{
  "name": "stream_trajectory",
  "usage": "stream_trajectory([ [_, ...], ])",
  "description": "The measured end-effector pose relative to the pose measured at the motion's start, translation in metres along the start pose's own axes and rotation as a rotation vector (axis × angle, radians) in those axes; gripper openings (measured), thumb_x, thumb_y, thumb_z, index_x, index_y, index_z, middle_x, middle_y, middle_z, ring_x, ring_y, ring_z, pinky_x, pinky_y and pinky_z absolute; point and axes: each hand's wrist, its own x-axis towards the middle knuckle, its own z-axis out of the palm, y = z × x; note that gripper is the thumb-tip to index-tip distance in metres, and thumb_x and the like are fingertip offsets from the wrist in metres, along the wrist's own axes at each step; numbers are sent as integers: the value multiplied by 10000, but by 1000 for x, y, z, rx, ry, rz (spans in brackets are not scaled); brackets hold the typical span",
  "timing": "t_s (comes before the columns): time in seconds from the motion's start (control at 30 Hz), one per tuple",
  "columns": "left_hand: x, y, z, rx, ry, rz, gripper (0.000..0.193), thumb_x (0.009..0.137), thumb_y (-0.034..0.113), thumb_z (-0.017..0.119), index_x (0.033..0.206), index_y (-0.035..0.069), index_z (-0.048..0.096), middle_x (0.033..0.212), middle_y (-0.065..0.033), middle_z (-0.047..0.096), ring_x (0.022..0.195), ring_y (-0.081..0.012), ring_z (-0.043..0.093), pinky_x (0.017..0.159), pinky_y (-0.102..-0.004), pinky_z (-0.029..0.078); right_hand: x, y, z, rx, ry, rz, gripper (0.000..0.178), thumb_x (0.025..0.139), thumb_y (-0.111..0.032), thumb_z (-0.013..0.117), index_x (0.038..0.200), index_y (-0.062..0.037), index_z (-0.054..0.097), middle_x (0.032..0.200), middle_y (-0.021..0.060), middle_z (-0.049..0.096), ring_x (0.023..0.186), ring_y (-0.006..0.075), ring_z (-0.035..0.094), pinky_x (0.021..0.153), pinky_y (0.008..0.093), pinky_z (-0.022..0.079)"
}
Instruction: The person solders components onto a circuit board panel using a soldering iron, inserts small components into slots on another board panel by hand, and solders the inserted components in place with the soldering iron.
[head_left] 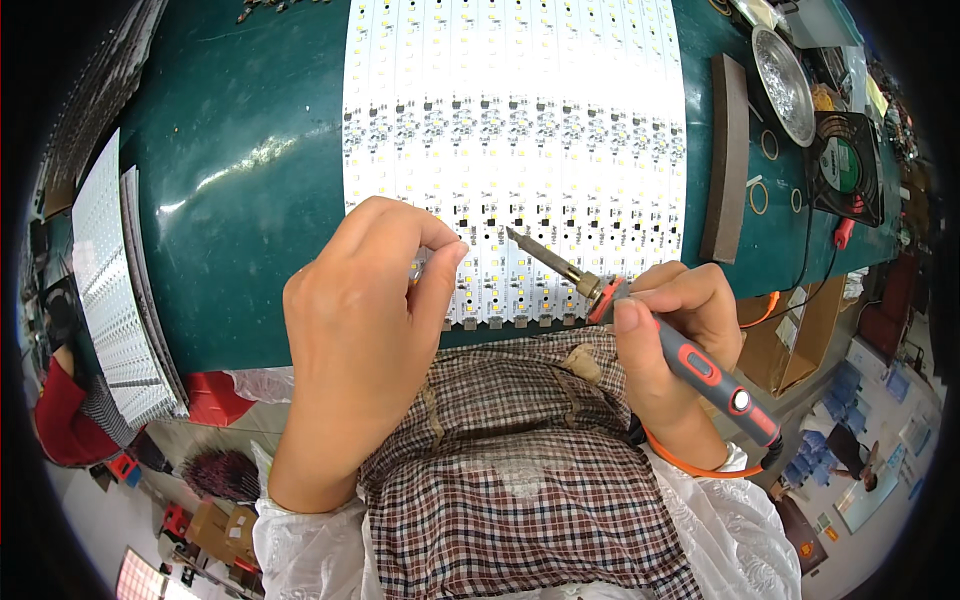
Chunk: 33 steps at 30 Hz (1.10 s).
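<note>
A white panel of LED circuit boards, made of many narrow strips side by side, lies on the green table in front of me. Small yellow LEDs and black chips run in rows across it. My right hand grips a grey and red soldering iron, its tip pointing up and left over the row of black chips; whether the tip touches the board I cannot tell. Over the panel's near left corner, my left hand is closed, thumb and forefinger pinched together. Anything between those fingertips is too small to make out.
More LED panels are stacked at the table's left edge. On the right are a brown bar, a metal bowl, a black fan, tan rings and, lower, a cardboard box. Someone in red is at far left.
</note>
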Motion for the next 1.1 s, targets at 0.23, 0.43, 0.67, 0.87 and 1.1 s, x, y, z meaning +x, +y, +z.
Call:
stream_trajectory([
  [0.23,-1,1,3,-126,-7,-79,103,812,-62,718,825,-4,634,905,-33,628,548,-14,465,477,-195,367,2,0,9,-14,-62,-1,268,832,29,777,934,-30,536,803,105,693,659,98,623,581,245,480],
  [0.43,-1,-5,10,-98,32,-58,164,748,-4,734,798,59,592,900,-40,610,557,-140,598,520,-296,479,2,2,14,-18,-60,8,267,832,12,787,916,-30,537,800,109,703,642,88,628,564,237,483],
  [0.67,1,-6,14,-51,44,6,136,772,-29,734,805,32,617,922,-48,624,579,-121,580,521,-267,460,1,2,16,-17,-37,23,269,832,14,784,914,-27,532,808,119,710,657,97,648,571,238,498],
  [0.87,1,-9,16,-18,57,54,170,740,-4,742,797,62,597,908,-51,616,628,-227,633,551,-333,500,1,2,14,-41,-59,10,268,834,14,780,913,-25,527,805,123,709,675,107,663,581,243,510],
  [1.1,0,-8,12,48,43,87,154,778,27,753,810,71,609,895,-43,625,641,-241,643,559,-343,503,-1,0,14,-41,-48,27,271,832,10,784,912,-25,527,800,125,708,671,110,665,582,248,515],
])
